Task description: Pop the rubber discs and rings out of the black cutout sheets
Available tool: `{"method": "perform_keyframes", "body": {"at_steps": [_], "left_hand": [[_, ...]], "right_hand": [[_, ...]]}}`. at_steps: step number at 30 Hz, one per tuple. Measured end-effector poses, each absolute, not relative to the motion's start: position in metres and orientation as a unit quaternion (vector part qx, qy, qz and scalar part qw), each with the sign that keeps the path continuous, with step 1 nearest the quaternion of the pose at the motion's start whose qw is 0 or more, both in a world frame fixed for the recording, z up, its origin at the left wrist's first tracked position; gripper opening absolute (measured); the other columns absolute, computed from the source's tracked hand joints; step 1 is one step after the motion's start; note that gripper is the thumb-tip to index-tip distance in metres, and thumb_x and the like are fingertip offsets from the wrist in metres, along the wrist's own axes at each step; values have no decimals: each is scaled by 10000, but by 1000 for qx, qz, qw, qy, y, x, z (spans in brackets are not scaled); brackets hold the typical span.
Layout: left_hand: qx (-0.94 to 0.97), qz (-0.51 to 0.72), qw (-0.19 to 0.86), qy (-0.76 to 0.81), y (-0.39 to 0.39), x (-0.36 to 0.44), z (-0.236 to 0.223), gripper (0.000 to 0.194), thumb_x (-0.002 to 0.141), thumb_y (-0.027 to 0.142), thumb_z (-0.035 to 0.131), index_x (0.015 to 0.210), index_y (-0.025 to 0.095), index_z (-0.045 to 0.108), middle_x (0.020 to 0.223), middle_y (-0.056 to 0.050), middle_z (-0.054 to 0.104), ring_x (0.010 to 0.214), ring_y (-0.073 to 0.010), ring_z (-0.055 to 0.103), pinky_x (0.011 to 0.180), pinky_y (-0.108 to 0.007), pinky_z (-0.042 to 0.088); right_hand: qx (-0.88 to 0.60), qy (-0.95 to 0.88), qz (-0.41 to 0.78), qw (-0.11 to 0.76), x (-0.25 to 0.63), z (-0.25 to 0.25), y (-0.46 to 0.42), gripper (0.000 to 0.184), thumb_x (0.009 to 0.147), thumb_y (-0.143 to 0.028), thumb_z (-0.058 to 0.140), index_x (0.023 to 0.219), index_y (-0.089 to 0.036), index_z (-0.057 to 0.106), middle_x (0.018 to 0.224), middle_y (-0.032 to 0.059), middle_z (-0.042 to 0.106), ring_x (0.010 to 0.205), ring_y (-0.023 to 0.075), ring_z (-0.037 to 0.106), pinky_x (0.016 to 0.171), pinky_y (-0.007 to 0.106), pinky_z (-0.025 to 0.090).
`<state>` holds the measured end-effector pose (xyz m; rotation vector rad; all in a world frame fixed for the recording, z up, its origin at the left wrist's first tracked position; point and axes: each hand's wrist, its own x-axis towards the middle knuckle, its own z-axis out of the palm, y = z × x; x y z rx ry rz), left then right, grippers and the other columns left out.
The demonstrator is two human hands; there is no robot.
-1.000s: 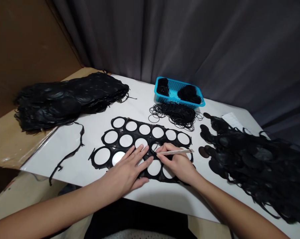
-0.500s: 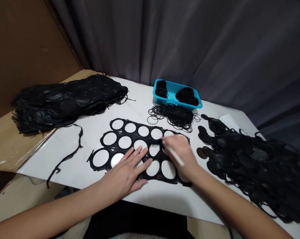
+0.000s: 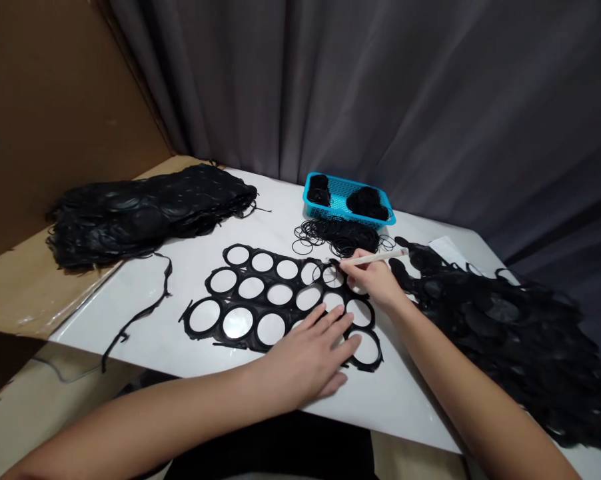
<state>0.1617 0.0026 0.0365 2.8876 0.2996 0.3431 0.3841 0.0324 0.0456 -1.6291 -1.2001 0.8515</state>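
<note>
A black rubber sheet (image 3: pixel 266 277) with rows of round holes lies flat on the white table. My left hand (image 3: pixel 308 360) rests open on its lower right part, fingers spread, hiding some holes. My right hand (image 3: pixel 373 280) is closed around a slim white pen-like tool (image 3: pixel 383 257), held near the sheet's upper right. At the tool's tip a thin black ring (image 3: pixel 314 275) shows over the holes; whether it hangs from the tip or lies on the sheet, I cannot tell. Beyond the hand lies a heap of loose thin black rings (image 3: pixel 343 233).
A blue basket (image 3: pixel 350 183) with black bundles stands at the back. On the left lies a thick stack of black sheets (image 3: pixel 150 210), with a torn black strip (image 3: pixel 143 310) before it. A large pile of black discs and scraps (image 3: pixel 505 333) covers the right side, beside white paper (image 3: pixel 448 250).
My left hand has slid right across the sheet. My right hand has moved up and away with the tool, now tilted sideways, and a thin ring shows at its tip.
</note>
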Motion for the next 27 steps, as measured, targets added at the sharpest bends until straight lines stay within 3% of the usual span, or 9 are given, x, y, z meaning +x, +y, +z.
{"method": "perform_keyframes", "body": {"at_steps": [4,7,9,12,14,16,20,22,27], "left_hand": [[983,93,117,102,9,180,24,606,950,539,599,1449,212,492,1579,-175,353,1470,-427,260,1165,-626,186],[982,87,141,87,14,176,18,590,979,572,517,1496,300,432,1618,-133,283,1488,-410,222,1156,-627,192],[983,91,137,78,15,173,20,570,982,568,516,1487,316,438,1610,-115,311,1486,-400,235,1156,-627,192],[985,115,110,63,11,180,28,404,995,445,556,1352,256,565,1499,-118,479,1431,-359,365,1179,-590,188],[987,114,101,51,7,191,34,247,973,294,596,1189,181,636,1393,-148,563,1361,-318,464,1191,-509,230],[988,88,116,56,2,207,38,221,924,210,624,1132,136,637,1397,-194,543,1354,-327,472,1163,-463,304],[973,18,206,103,-5,239,36,536,925,357,611,1370,86,487,1556,-276,321,1458,-430,284,1126,-551,336],[963,5,246,110,-7,251,33,650,944,421,575,1463,78,383,1581,-281,266,1477,-434,227,1140,-572,312],[966,50,240,86,-16,262,26,508,966,405,565,1341,67,507,1560,-267,327,1481,-379,258,1193,-492,279]], "right_hand": [[-623,-427,423,499,390,43,38,363,663,-395,814,651,-217,498,613,-33,615,465,110,537,428,214,373],[-621,-382,385,566,409,44,45,353,668,-359,824,662,-221,500,660,-33,639,496,106,579,411,195,426],[-611,-351,378,601,421,45,48,341,672,-319,829,673,-227,500,733,-13,674,618,131,654,423,177,475],[-582,-305,431,619,429,45,43,303,665,-225,839,690,-225,537,768,27,711,761,179,717,401,153,505],[-560,-270,479,619,430,43,35,244,685,-164,817,719,-210,580,776,56,731,738,181,726,379,140,513],[-541,-230,516,623,431,42,27,178,720,-112,770,748,-189,612,805,83,745,691,155,722,386,115,530],[-510,-163,542,648,444,48,17,159,786,-38,668,772,-188,616,845,68,739,664,102,703,464,75,573],[-479,-128,549,673,451,55,15,177,828,-25,611,794,-198,606,885,64,733,726,98,711,517,82,597],[-391,-59,570,720,455,66,10,163,875,-45,531,835,-190,592,1065,139,700,841,123,706,605,149,636]]}}
